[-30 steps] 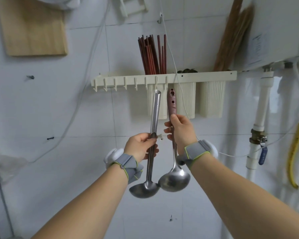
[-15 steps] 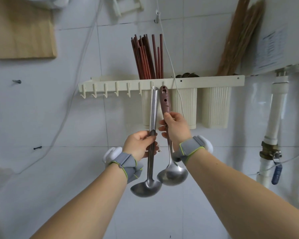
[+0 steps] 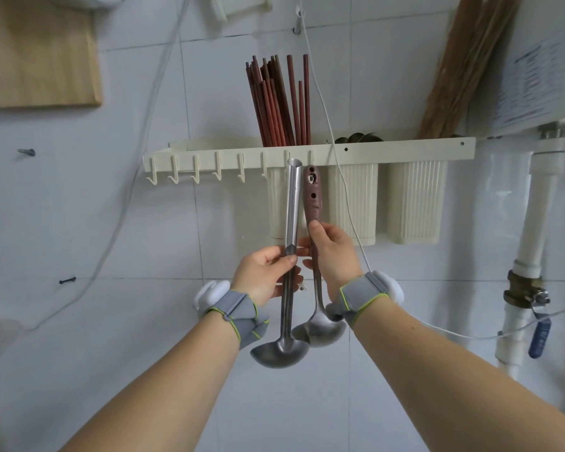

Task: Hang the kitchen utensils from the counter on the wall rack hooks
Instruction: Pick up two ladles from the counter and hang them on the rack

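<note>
My left hand (image 3: 264, 275) grips the shaft of an all-steel ladle (image 3: 291, 203), held upright with its bowl down. Its tubular handle tip reaches the underside of the cream wall rack (image 3: 405, 151), by the hooks nearest the holders. My right hand (image 3: 333, 254) holds a second ladle (image 3: 312, 190) with a brown plastic handle, also upright. Its handle top, with a hanging hole, sits just under the rack edge beside the steel one. The two bowls overlap below my wrists. A row of several free hooks (image 3: 194, 176) runs along the rack's left part.
Dark red chopsticks (image 3: 279, 102) stand in the rack's left holder; two more ribbed holders (image 3: 416, 200) hang to the right. A wooden board (image 3: 40, 53) hangs at upper left. A thin cord (image 3: 323, 102) runs down past the rack. White pipes with a blue valve (image 3: 540, 334) stand at right.
Both hands have raised the ladles; the handle tips went from below the rack to its hook line. The view has moved closer to the wall.
</note>
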Demonstrator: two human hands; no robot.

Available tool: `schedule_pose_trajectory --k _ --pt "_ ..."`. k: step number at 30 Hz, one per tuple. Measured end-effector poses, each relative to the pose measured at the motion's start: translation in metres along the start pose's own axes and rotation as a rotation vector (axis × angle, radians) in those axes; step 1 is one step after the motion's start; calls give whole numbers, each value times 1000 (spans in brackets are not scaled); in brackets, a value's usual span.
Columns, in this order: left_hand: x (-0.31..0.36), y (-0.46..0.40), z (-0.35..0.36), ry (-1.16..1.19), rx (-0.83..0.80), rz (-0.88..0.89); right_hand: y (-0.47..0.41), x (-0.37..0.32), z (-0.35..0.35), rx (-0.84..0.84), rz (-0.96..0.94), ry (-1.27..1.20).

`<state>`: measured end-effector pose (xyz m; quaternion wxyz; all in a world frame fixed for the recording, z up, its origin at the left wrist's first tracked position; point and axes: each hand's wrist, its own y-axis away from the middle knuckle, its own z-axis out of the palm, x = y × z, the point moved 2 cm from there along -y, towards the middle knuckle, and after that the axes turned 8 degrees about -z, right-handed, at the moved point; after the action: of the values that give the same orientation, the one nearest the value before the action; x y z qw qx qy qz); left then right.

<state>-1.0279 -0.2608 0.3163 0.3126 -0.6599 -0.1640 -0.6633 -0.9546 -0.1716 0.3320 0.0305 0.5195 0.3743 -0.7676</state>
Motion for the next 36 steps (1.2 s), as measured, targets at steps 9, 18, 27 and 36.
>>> schedule_pose_trajectory --k 9,18,27,36 --pt "-2 0 7 24 -24 -26 3 -9 -7 -16 15 31" --pt "-10 3 13 57 -37 -43 4 -14 -12 -29 36 53" --pt "-4 2 14 158 -37 -34 5 -14 -12 -40 49 59" --pt "-8 -1 8 144 -33 -81 5 -14 -13 -38 43 91"
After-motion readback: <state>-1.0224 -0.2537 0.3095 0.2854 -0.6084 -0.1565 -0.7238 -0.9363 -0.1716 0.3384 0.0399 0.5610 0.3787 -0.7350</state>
